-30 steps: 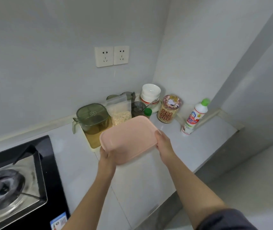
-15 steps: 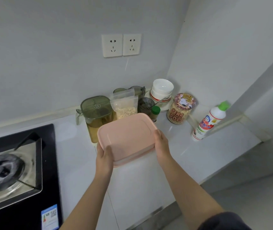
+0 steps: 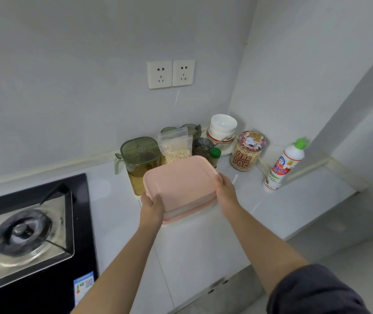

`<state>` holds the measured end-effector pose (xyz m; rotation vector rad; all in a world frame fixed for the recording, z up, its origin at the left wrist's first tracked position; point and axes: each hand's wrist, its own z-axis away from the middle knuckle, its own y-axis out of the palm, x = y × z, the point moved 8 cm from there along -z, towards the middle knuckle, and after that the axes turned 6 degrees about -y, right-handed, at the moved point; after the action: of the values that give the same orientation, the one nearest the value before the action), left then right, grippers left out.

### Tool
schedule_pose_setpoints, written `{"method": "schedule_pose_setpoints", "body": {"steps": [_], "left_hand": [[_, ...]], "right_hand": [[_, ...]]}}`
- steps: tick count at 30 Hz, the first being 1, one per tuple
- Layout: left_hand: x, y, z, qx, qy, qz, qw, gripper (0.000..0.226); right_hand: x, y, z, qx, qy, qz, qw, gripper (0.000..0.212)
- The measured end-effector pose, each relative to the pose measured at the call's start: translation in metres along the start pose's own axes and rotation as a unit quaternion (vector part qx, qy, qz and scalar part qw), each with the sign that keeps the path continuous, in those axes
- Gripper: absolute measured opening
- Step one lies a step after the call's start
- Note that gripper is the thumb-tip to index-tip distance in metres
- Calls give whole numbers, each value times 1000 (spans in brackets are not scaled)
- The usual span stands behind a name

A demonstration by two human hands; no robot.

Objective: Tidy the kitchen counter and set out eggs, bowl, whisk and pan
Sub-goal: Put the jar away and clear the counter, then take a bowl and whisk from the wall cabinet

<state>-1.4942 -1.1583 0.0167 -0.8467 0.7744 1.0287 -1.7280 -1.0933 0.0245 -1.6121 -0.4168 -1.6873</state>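
A pink lidded plastic box is low over the white counter; whether it touches the surface I cannot tell. My left hand grips its near left corner, thumb on the lid. My right hand grips its right end. Stacked white bowls stand on plates in the back corner. No eggs, whisk or pan are in view.
Behind the box stand a green-lidded pitcher, a bag of grain, dark glass cups, a small green-capped jar and a "Year of the Dog" jar. A white cleaner bottle stands right. Gas hob at left.
Both hands have carried the pink box lower and closer to the counter, in front of the pitcher and grain bag. The grip on both ends is the same.
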Motion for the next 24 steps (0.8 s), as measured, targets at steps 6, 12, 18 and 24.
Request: {"method": "schedule_pose_setpoints", "body": {"steps": [6, 12, 18, 24], "left_hand": [[-63, -40, 64, -73, 233, -124, 962, 59], [-153, -56, 159, -76, 444, -276, 849, 46], [-255, -78, 253, -149, 574, -356, 722, 47], [-376, -98, 332, -239, 671, -353, 607, 48]], "right_hand": [[57, -34, 48, -56, -98, 17, 994, 44], [158, -54, 108, -72, -227, -14, 971, 33], [293, -87, 147, -93, -352, -28, 931, 33], [445, -135, 164, -147, -468, -24, 871, 31]]}}
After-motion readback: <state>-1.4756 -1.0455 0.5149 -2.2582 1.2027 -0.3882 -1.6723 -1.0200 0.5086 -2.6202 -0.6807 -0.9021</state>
